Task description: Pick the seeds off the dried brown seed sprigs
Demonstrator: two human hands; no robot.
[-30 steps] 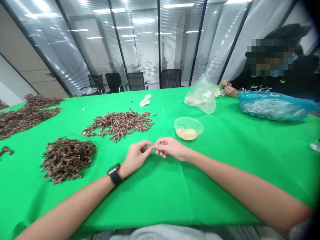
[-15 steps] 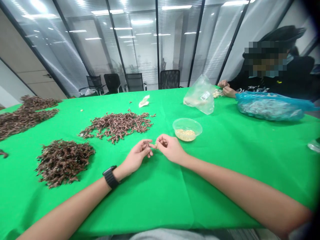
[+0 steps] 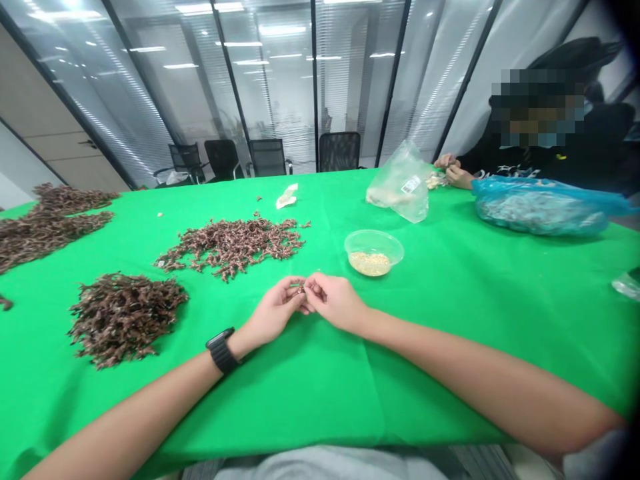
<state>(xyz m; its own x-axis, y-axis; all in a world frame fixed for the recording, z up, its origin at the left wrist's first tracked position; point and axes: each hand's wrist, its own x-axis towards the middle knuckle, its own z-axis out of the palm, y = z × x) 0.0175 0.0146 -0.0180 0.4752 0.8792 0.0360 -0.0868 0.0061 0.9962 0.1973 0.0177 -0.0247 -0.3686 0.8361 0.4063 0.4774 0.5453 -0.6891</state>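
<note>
The left hand (image 3: 273,313) and right hand (image 3: 334,301) are meeting fingertip to fingertip, fingers pinching a tiny brown husk (image 3: 301,289). A round clear plastic bowl (image 3: 373,251) of pale grains is sitting near them on the smooth green counter (image 3: 450,307).

My counter (image 3: 450,320) wears a bright green cloth. Beyond it, black office chairs (image 3: 340,151) line a glass partition wall (image 3: 280,80) with dark frames, blinds and reflected ceiling strip lights (image 3: 283,30).
</note>
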